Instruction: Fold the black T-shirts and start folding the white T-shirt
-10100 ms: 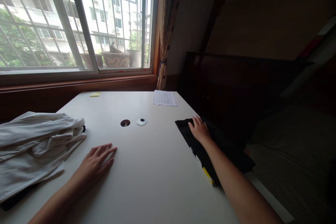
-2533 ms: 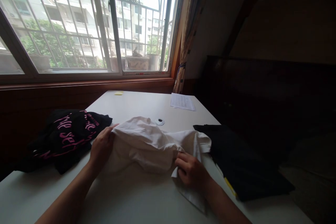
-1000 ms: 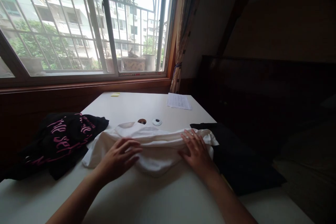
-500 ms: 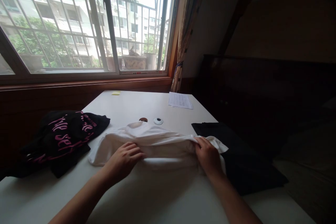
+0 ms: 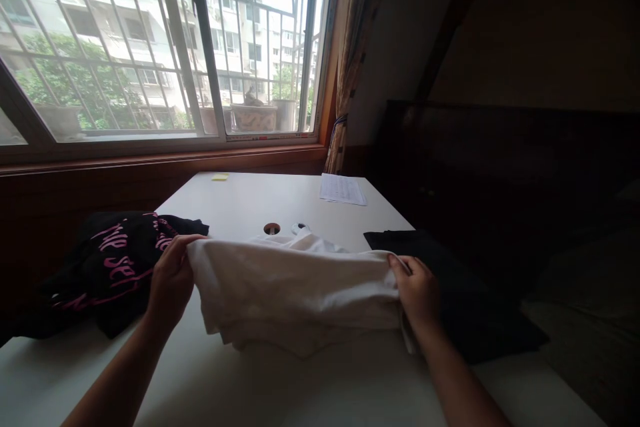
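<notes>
A white cloth garment [image 5: 300, 287] is stretched between my two hands above the white table [image 5: 260, 387], its lower part hanging toward me. At its upper left corner, my left hand [image 5: 175, 273] is closed on the fabric. My right hand [image 5: 415, 287] pinches the upper right edge, thumb on the near side. Some of the cloth lies bunched behind the raised part. Whether it is a shirt or another garment I cannot tell.
A black garment with pink lettering [image 5: 120, 260] lies crumpled at the left. Dark folded cloth [image 5: 460, 300] lies at the right. Farther back are printed papers [image 5: 343, 189], a yellow note [image 5: 220, 177] and a round hole [image 5: 271, 229] in the tabletop, below the window [image 5: 260, 47].
My left hand has moved left and up to the garment's corner and grips it. The white cloth is lifted and pulled flat, its near side now hanging down. My right hand has shifted slightly right.
</notes>
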Demonstrator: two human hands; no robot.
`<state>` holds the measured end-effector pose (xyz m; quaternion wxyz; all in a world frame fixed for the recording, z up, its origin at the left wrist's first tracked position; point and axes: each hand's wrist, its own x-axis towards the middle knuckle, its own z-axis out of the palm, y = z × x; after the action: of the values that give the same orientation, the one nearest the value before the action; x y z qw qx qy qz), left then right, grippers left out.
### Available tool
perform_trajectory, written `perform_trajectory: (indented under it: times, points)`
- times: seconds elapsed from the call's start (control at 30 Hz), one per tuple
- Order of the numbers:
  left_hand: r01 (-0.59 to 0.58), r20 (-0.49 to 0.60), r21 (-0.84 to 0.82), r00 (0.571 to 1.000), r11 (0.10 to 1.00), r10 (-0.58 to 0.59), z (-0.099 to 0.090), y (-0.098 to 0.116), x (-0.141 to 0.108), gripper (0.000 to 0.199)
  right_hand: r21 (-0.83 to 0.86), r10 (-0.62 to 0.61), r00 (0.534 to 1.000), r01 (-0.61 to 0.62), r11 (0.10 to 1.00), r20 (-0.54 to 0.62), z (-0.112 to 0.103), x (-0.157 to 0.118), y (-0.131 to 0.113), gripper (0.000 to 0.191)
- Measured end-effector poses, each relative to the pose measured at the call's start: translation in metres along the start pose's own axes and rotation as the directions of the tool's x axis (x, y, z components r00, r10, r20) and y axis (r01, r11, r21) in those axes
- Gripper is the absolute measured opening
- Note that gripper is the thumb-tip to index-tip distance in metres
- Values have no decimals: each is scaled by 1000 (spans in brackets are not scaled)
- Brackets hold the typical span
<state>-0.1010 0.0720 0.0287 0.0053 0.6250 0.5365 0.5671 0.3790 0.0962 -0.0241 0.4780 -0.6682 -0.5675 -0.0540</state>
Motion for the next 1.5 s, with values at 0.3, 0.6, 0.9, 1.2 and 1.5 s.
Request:
perform_trajectory:
  times: [0.3, 0.6, 0.9, 1.2, 1.5]
  points:
    - [-11, 186, 218, 982, 976, -30, 25, -47, -6, 24, -110, -457, 882, 445, 889, -120, -3, -14, -30, 15]
    - [2, 203, 240, 978, 971, -52, 28, -49, -12, 28, 574, -816, 326, 588, 570, 477, 4, -77, -104, 37]
    - [213, 342, 0, 918, 977, -200, 31, -25, -15, 44, 566, -785, 423, 545, 619, 453, 14, -66, -86, 24]
    - [-116, 564, -103, 811, 988, 155, 36, -20, -22, 57, 448, -128, 923, -53, 893, 363, 17, -52, -58, 28]
    - [-226, 584, -80, 779, 971, 230, 43, -25, -23, 36, 461, 59, 924, -244, 853, 379, 20, -47, -57, 42]
